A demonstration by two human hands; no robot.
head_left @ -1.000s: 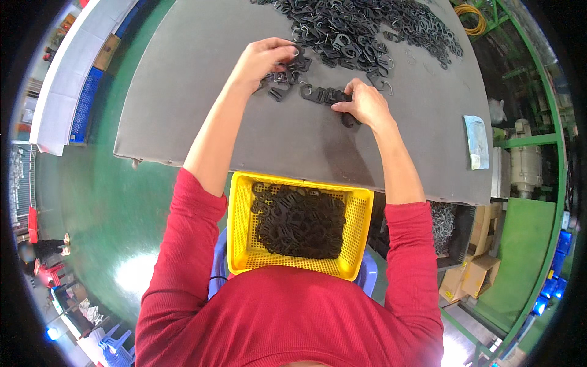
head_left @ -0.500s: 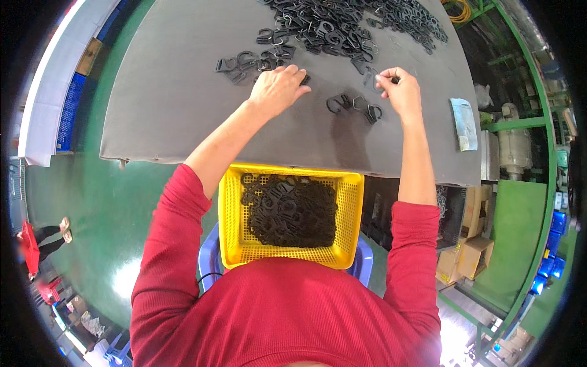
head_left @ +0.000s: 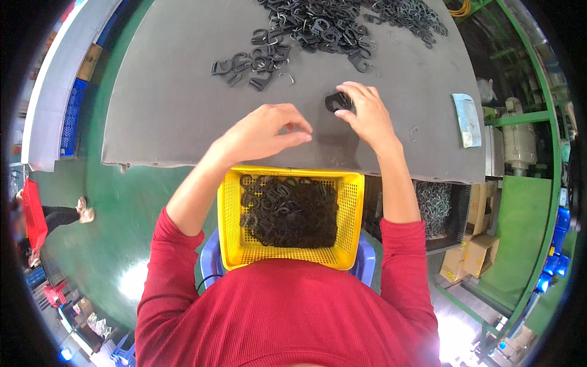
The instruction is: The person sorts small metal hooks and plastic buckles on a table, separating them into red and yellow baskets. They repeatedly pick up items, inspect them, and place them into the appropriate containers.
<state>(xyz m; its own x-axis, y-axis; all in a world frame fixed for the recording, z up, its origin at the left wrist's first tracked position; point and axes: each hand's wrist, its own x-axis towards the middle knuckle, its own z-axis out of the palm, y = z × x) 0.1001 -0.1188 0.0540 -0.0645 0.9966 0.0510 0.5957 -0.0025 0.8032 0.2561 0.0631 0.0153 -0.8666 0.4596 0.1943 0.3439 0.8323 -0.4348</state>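
My right hand [head_left: 369, 116] has its thumb and fingers around a small bunch of black plastic hooks [head_left: 337, 102] on the grey tabletop; how many it grips is hidden. My left hand [head_left: 266, 131] hovers over the table's near edge, thumb and curved fingers apart, with nothing visible between them. A loose group of black hooks [head_left: 261, 59] lies beyond the left hand, with a thin metal wire piece [head_left: 286, 77] beside it. Close to my body, a yellow basket [head_left: 229, 254] holds a heap of the same black hooks [head_left: 290, 211].
A large pile of black hooks [head_left: 324, 27] covers the table's far side, and a smaller pile [head_left: 416, 21] lies farther right. A blue-white packet [head_left: 466, 120] rests at the right edge. Below are a bin of metal pieces [head_left: 433, 208] and cardboard boxes [head_left: 480, 255]. Another person [head_left: 52, 217] is far left.
My left hand has drawn back from the loose hooks toward the near edge. My right hand has moved left and closed on the hooks at mid-table. The other person has shifted slightly right.
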